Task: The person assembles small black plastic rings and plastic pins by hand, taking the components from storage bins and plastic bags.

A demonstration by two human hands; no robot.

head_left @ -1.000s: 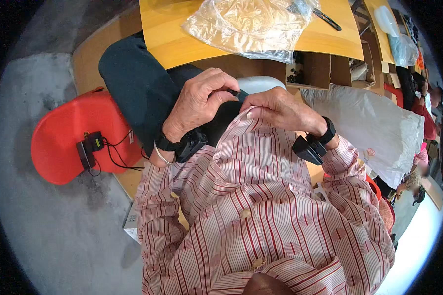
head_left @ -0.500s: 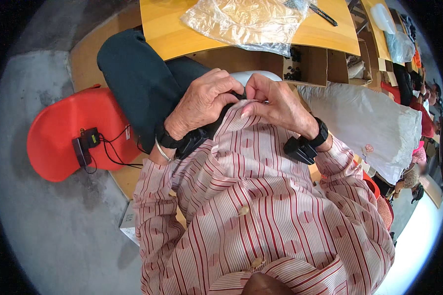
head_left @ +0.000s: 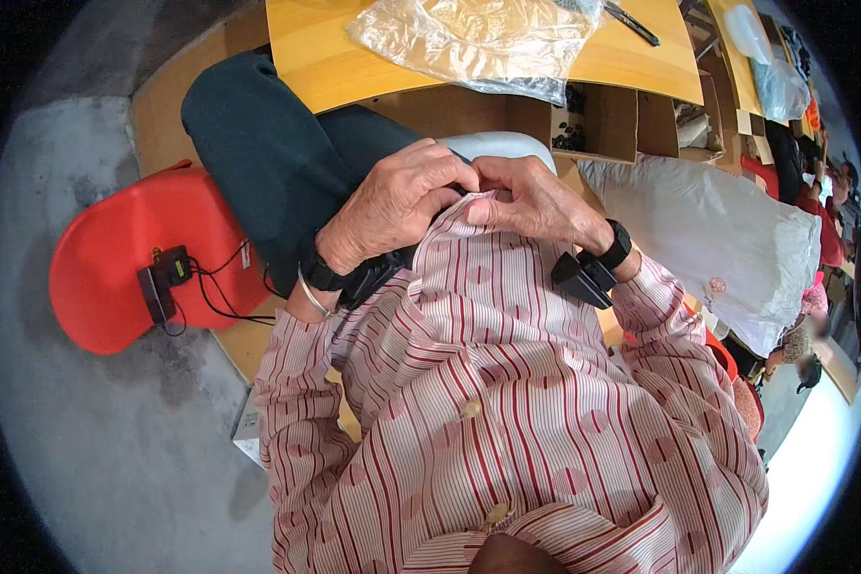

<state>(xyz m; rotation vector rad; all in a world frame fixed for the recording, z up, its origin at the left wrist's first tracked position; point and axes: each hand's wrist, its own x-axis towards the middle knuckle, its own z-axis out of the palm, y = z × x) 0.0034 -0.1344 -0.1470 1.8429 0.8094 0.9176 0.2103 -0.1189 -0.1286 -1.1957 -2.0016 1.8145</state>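
Over my lap, my left hand point(head_left: 394, 203) and my right hand point(head_left: 538, 199) meet, fingers bent and pinched together. Between them they grip the lower edge of the striped shirt point(head_left: 478, 253) I wear, white with red lines and dots. The cloth rises to a peak at the fingertips. Whether a small thing is also between the fingers is hidden. Both wrists carry black straps with dark box-like devices, and a pale bangle point(head_left: 313, 292) circles the left wrist. My dark trousers point(head_left: 258, 163) stretch out beyond the left hand.
Ahead is a yellow table point(head_left: 320, 67) with a clear plastic bag point(head_left: 488, 43) and a black cutter knife point(head_left: 631, 22). Below it, cardboard boxes point(head_left: 610, 124) hold small black parts. A red stool point(head_left: 105, 258) with wired devices stands left; a white sack point(head_left: 708, 244) lies right. People sit far right.
My two hands have drawn together, so the gap between their fingertips has closed. The right fingers have curled further in. The dark patch seen between the hands is now mostly covered.
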